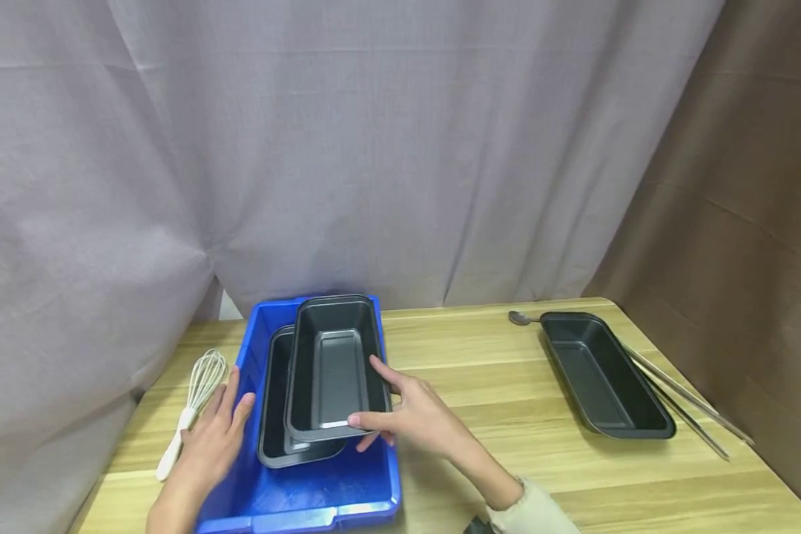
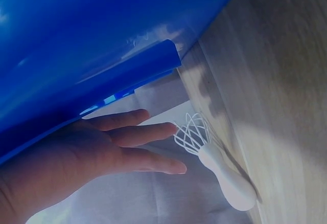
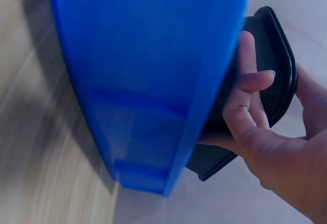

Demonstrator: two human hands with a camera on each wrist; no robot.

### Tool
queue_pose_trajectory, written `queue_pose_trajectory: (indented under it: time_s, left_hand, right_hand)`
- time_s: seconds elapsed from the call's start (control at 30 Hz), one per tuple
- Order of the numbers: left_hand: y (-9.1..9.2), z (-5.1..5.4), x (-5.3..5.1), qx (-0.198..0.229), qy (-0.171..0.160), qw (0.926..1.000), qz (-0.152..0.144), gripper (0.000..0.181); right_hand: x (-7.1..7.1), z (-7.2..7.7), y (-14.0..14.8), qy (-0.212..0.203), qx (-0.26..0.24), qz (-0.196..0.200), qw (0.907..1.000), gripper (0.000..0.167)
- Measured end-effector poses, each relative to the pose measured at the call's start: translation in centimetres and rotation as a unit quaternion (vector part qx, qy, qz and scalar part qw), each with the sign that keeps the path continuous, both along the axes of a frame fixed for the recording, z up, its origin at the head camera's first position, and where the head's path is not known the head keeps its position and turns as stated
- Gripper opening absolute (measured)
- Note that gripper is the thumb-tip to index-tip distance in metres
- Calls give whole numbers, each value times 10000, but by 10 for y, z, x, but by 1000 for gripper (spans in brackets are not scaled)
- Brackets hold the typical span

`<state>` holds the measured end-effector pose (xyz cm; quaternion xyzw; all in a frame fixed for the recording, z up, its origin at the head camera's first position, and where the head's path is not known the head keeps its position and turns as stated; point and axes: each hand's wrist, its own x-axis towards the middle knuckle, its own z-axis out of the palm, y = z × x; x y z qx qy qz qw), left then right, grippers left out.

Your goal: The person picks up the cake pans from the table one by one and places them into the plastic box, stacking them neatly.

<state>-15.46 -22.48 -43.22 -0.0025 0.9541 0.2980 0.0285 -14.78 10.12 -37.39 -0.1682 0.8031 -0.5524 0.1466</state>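
My right hand (image 1: 417,415) grips a dark loaf pan (image 1: 339,371) at its near right corner, thumb over the rim and fingers underneath, as the right wrist view also shows. That pan is tilted above the blue bin (image 1: 367,512), overlapping a second loaf pan (image 1: 274,445) inside it. My left hand (image 1: 210,437) lies against the bin's left side with its fingers extended. Just left of that hand, a whisk (image 1: 188,415) with a white handle lies on the table. In the left wrist view the whisk (image 2: 225,175) is beyond the fingertips.
Toward the right of the wooden table (image 1: 467,348) stands another dark loaf pan (image 1: 604,378). A spoon (image 1: 521,318) pokes out behind its far left corner, and long thin metal utensils (image 1: 690,408) lie along its right side. Grey curtain (image 1: 400,148) hangs behind, brown cloth (image 1: 741,259) at right.
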Motion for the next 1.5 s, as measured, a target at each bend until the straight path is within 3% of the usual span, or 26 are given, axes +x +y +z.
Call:
queue_pose_trajectory:
  time_s: [0.1,0.2,0.33,0.57,0.7,0.8,0.97,1.33,1.5]
  left_hand:
    - [1,4,1,-7,-57,10000,-27,70]
    - [2,0,2,54,222,9997,7,70]
    - [-1,-16,-2,159,666,9976,72,69]
    - [-16,-47,-17,101,508,9987,-26,72]
    - [-26,-67,-27,62,578,9983,-16,74]
    - [-31,-74,-32,59,565,9984,-83,74]
    - [-33,-74,-33,55,640,9979,-101,74]
    - [-25,-60,-21,82,821,9966,-59,72]
    - [-26,-62,-22,125,853,9963,-50,72]
  right_hand:
    - [-4,-5,-15,-19,209,36,9998,102]
    - [-7,-9,-29,-106,250,89,9996,103]
    - [-9,-14,-44,-28,290,139,9995,104]
    - [-10,-22,-59,127,325,180,9992,106]
    - [-10,-24,-64,233,475,117,9985,106]
    - [-10,-25,-68,364,776,42,9963,108]
    - [-10,-26,-73,589,1226,-58,9907,110]
    - [-6,-31,-80,1071,1410,-260,9839,109]
    - [-3,-30,-82,1144,1697,-370,9781,111]
